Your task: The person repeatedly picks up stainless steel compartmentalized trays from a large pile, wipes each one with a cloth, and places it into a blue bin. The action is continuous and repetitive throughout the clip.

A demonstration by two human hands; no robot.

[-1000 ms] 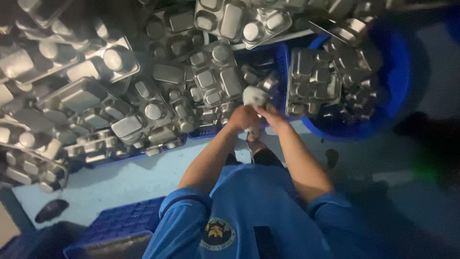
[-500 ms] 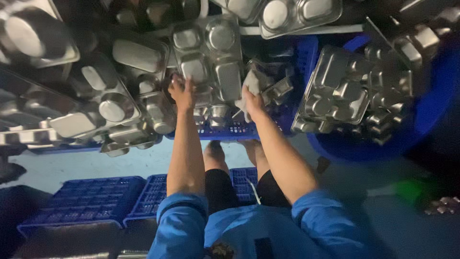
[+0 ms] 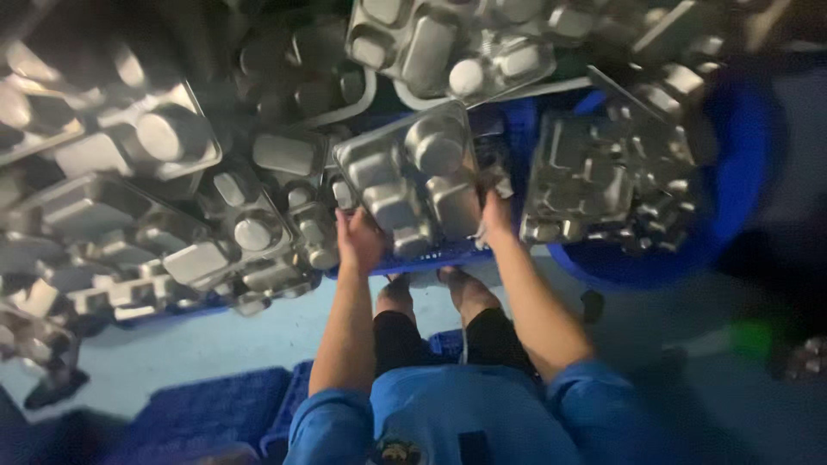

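Note:
A steel compartment tray lies upside down on a heap of the same trays, over a blue crate. My left hand grips its near left corner. My right hand grips its near right edge. Both forearms reach out from blue sleeves, and my bare feet stand below the tray on the pale blue floor.
Heaps of steel trays fill the left and the top. A round blue tub full of trays stands at the right. Blue crates sit on the floor near my legs. Dark sandals lie at the lower left.
Both hands have closed on one upturned tray; before, the left hand reached into the heap and the right held a small pale thing. The view has moved in closer.

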